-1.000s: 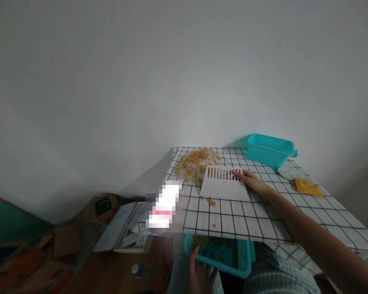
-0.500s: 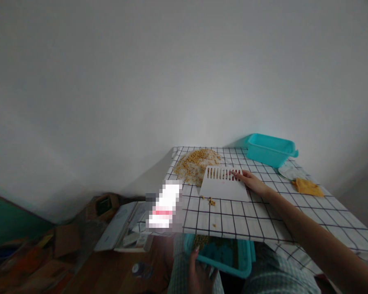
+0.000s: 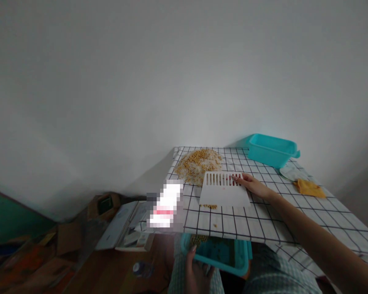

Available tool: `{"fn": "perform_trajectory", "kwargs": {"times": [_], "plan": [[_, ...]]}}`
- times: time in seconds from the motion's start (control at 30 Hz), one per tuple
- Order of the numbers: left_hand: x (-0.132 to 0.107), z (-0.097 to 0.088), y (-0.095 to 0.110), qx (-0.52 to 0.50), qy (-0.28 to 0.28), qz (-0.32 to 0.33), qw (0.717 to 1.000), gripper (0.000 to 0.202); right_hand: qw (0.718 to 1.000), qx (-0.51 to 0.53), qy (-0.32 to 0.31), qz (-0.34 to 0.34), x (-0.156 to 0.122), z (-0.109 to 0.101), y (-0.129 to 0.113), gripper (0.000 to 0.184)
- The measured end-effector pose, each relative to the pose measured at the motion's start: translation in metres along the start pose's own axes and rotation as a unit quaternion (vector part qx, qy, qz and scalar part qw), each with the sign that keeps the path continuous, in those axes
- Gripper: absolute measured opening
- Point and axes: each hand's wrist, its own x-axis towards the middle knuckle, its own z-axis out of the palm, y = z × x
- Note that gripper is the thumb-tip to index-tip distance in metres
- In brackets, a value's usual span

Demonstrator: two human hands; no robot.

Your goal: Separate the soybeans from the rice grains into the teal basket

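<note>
My right hand (image 3: pixel 254 185) is closed on the right side of a flat white plastic panel (image 3: pixel 223 196) with a row of slots along its far edge. The panel lies low over the checked tablecloth. A short line of yellow soybeans (image 3: pixel 211 206) sits along its near edge. Below the table's front edge, my left hand (image 3: pixel 198 272) grips the near rim of a turquoise basin (image 3: pixel 221 265), thumb on the rim. Soybeans are gathered at the basin's left end; the table edge hides its far side. Beyond the panel spreads a pile of soybeans mixed with pale grains (image 3: pixel 199 161).
Another turquoise basin (image 3: pixel 271 152) stands at the back right of the table (image 3: pixel 233 222), near a pale cloth (image 3: pixel 291 171) and a yellow cloth (image 3: pixel 310 188). A bright pixelated patch covers the left edge. Boxes (image 3: pixel 102 206) and a bottle (image 3: pixel 142 268) are on the floor.
My right hand has drawn the white panel toward me, and the scattered soybeans now line its near edge. The basin in my left hand has shifted slightly left.
</note>
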Motion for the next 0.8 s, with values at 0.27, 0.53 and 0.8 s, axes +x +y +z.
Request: {"fn": "perform_trajectory", "kwargs": {"times": [0.27,0.53,0.8], "plan": [[-0.009,0.008,0.003,0.008,0.010,0.001,1.000,0.044,0.997,0.023,-0.077,-0.016,-0.005,0.004,0.002,0.039],[-0.010,0.008,0.002,-0.004,0.011,-0.001,1.000,0.039,0.982,0.062,-0.179,0.009,-0.011,0.009,-0.002,0.038],[-0.014,0.011,0.002,-0.001,0.018,-0.007,1.000,0.032,0.968,0.040,-0.246,0.033,-0.014,0.010,-0.002,0.042]]}}
